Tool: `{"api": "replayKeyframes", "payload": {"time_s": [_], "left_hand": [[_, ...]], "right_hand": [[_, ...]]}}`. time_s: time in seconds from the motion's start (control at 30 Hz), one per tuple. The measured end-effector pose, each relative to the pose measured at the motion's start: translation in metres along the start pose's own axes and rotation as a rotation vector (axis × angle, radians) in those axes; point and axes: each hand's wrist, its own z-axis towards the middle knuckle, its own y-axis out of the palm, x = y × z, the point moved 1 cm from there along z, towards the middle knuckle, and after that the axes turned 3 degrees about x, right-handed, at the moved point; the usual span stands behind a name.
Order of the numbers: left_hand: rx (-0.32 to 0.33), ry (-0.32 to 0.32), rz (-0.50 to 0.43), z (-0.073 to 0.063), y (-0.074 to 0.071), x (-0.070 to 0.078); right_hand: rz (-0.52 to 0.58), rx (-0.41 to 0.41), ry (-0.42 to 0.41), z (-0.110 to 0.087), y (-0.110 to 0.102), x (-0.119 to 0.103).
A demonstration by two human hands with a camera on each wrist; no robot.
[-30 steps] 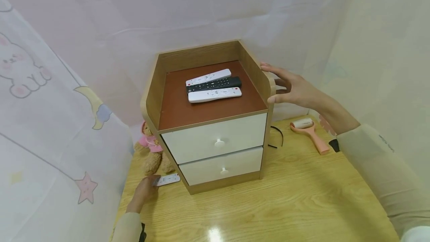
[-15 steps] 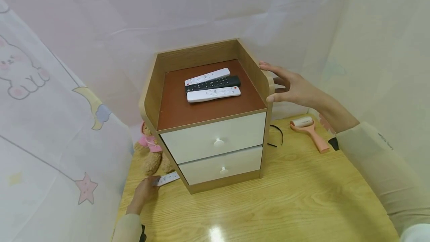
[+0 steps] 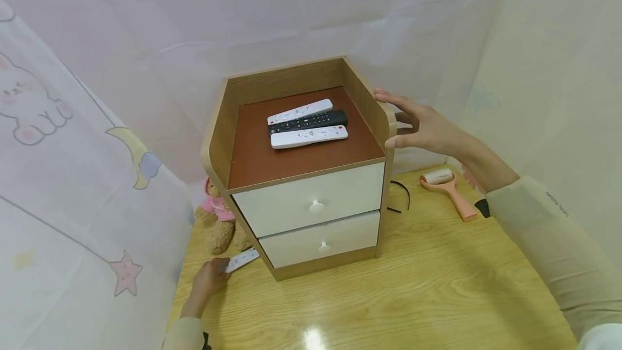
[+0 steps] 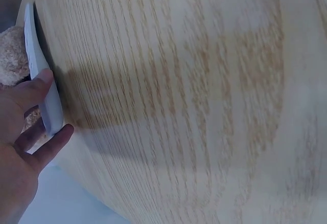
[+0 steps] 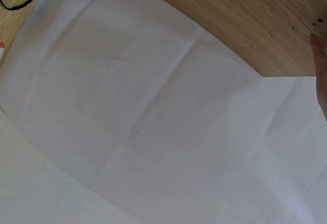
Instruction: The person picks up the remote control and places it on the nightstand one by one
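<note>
My left hand (image 3: 208, 281) pinches the near end of a white remote control (image 3: 242, 260) low beside the cabinet's left side. In the left wrist view, the thumb lies on one face of that remote (image 4: 43, 88) with fingers on the other side; it is tilted on its edge close to the tabletop. The remote's far end is partly hidden by the small two-drawer cabinet (image 3: 311, 199). My right hand (image 3: 425, 128) rests against the cabinet's right side panel, fingers spread and fairly straight, thumb near the front edge. Only a fingertip of it shows in the right wrist view.
On the cabinet top lie two white remotes, a rear one (image 3: 300, 111) and a front one (image 3: 309, 137), with a black remote (image 3: 308, 122) between. A teddy bear (image 3: 221, 220) sits left. A lint roller (image 3: 449, 193) and black headband (image 3: 405, 193) lie right on the wooden table (image 3: 389, 301).
The white remote in my left hand has turned slightly, its far end moving up and behind the cabinet's left edge. My right hand stays at the cabinet's side.
</note>
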Motion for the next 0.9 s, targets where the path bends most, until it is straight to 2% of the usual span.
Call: {"api": "replayKeyframes", "payload": {"time_s": [0.13, 0.47, 0.73, 0.9], "left_hand": [[0.014, -0.002, -0.001, -0.003, -0.002, 0.002], [0.078, 0.01, -0.018, -0.014, -0.005, 0.002], [0.058, -0.041, -0.016, -0.022, -0.009, 0.004], [0.086, -0.045, -0.016, -0.026, -0.012, 0.002]], "right_hand": [[-0.009, 0.001, 0.007, -0.001, 0.0, -0.004], [-0.018, -0.012, 0.034, -0.005, 0.005, -0.029], [-0.021, -0.013, 0.038, -0.005, 0.006, -0.031], [-0.015, -0.01, 0.033, -0.005, 0.006, -0.03]]}}
